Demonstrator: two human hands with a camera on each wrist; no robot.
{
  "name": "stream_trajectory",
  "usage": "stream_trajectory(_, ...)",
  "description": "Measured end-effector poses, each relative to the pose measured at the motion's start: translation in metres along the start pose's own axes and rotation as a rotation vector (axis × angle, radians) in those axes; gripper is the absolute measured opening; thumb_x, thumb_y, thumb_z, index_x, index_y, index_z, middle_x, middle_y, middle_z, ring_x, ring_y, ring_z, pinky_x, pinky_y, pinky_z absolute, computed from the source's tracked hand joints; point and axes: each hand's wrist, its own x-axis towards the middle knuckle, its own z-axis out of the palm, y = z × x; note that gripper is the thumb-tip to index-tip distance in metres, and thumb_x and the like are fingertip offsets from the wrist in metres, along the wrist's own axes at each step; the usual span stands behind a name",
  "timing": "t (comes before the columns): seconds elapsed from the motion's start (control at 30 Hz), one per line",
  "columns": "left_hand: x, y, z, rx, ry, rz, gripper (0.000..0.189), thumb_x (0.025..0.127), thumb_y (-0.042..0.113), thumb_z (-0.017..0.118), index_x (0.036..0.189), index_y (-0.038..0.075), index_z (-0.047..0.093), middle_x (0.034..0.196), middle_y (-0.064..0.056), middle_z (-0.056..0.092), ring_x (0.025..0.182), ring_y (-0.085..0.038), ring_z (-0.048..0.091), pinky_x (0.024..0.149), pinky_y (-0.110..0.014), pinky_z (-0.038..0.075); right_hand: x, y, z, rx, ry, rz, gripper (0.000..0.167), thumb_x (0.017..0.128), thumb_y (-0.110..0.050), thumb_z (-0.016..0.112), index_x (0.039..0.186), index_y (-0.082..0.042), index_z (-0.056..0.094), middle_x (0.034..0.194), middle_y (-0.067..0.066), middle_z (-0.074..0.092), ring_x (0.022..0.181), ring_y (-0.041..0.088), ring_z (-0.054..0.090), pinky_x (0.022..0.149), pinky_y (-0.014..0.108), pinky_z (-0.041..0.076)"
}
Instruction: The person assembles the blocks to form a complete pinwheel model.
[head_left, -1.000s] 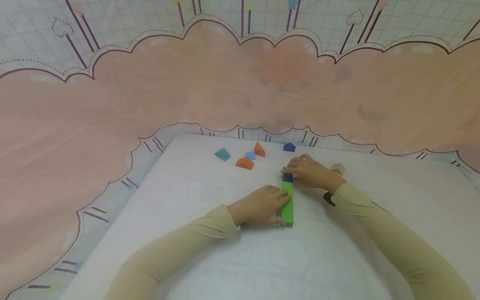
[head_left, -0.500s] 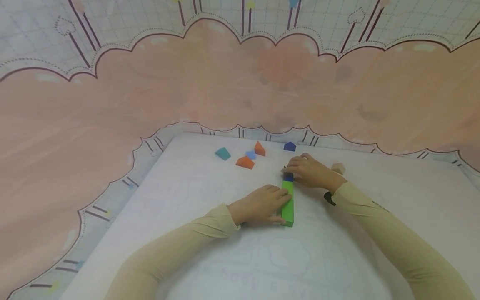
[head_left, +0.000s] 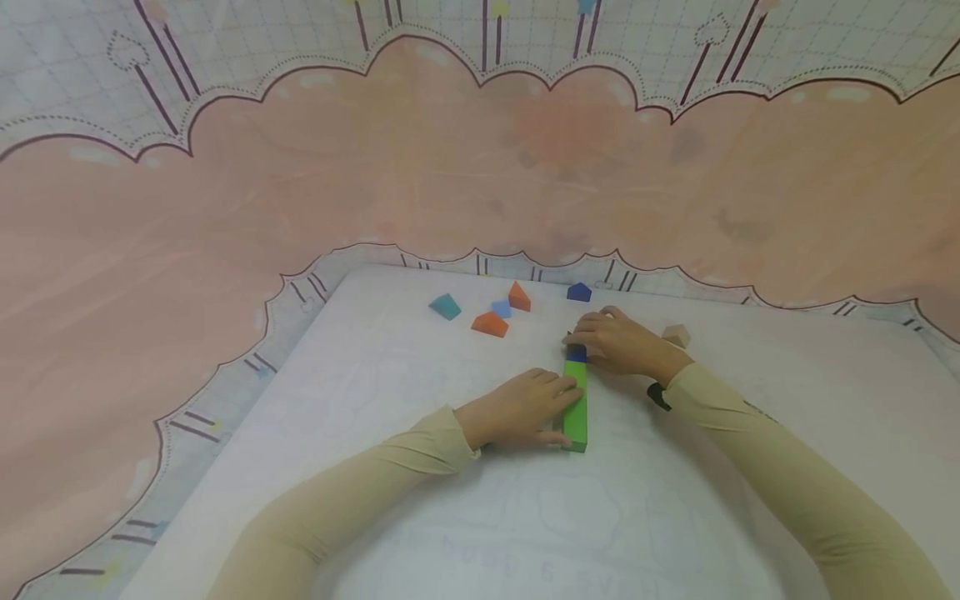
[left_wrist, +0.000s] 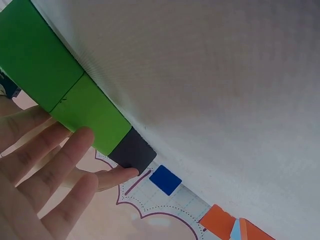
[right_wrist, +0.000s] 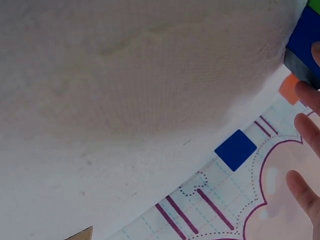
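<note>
A row of green blocks (head_left: 576,425) lies on the table, two of them end to end in the left wrist view. At its far end joins a dark blue block (head_left: 576,354) with a charcoal side (left_wrist: 132,150). My left hand (head_left: 521,408) rests from the left on the green blocks, fingers nearly straight across the top and thumb by the near end. My right hand (head_left: 626,342) holds the dark blue block, a finger at its far end and the thumb on its right side. In the right wrist view, that block is partly cut off.
Behind the row lies another blue block (head_left: 579,292). Two orange blocks (head_left: 491,325), a light blue piece (head_left: 502,310) and a teal block (head_left: 446,307) lie at the far left. A wooden block (head_left: 677,336) sits behind the right wrist. A patterned curtain (head_left: 480,183) hangs along the back edge.
</note>
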Motion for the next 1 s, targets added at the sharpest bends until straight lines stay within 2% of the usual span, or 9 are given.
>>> stream_trajectory(0.47, -0.001, 0.001, -0.002, -0.011, -0.003, -0.003, 0.074, 0.089, 0.061, 0.046, 0.145, 0.014, 0.035, 0.148, -0.005, 0.039, 0.135, -0.02, 0.04, 0.113, -0.034, 0.031, -0.004, 0.0, -0.001, 0.007, -0.016, 0.044, 0.042, 0.082, -0.014, 0.072, 0.123, -0.016, 0.062, 0.112, 0.003, 0.069, 0.109, 0.025, 0.06, 0.098, 0.05, 0.043)
stream_trajectory(0.63, 0.001, 0.001, 0.0, 0.007, 0.008, 0.008, 0.073, 0.09, 0.061, 0.045, 0.145, 0.013, 0.036, 0.147, -0.005, 0.04, 0.133, -0.019, 0.042, 0.112, -0.034, 0.032, -0.023, 0.013, -0.006, 0.011, 0.017, 0.104, 0.047, 0.079, -0.014, 0.073, 0.125, -0.014, 0.06, 0.113, 0.008, 0.067, 0.11, 0.029, 0.058, 0.099, 0.053, 0.04)
stream_trajectory(0.87, 0.0, 0.001, -0.001, 0.036, 0.033, 0.018, 0.073, 0.089, 0.06, 0.047, 0.144, 0.012, 0.038, 0.144, -0.004, 0.043, 0.13, -0.018, 0.045, 0.111, -0.032, 0.034, -0.06, 0.04, -0.014, -0.053, 0.059, 0.196, 0.046, 0.077, -0.018, 0.075, 0.121, -0.009, 0.061, 0.112, 0.014, 0.065, 0.109, 0.034, 0.057, 0.098, 0.058, 0.038)
stream_trajectory(1.0, -0.002, 0.002, -0.002, 0.043, 0.031, 0.018, 0.073, 0.09, 0.06, 0.046, 0.144, 0.012, 0.037, 0.144, -0.004, 0.043, 0.13, -0.018, 0.045, 0.111, -0.032, 0.034, -0.079, 0.052, -0.015, -0.086, 0.137, 0.201, 0.039, 0.076, -0.014, 0.074, 0.113, -0.005, 0.065, 0.104, 0.015, 0.066, 0.103, 0.035, 0.058, 0.092, 0.058, 0.04)
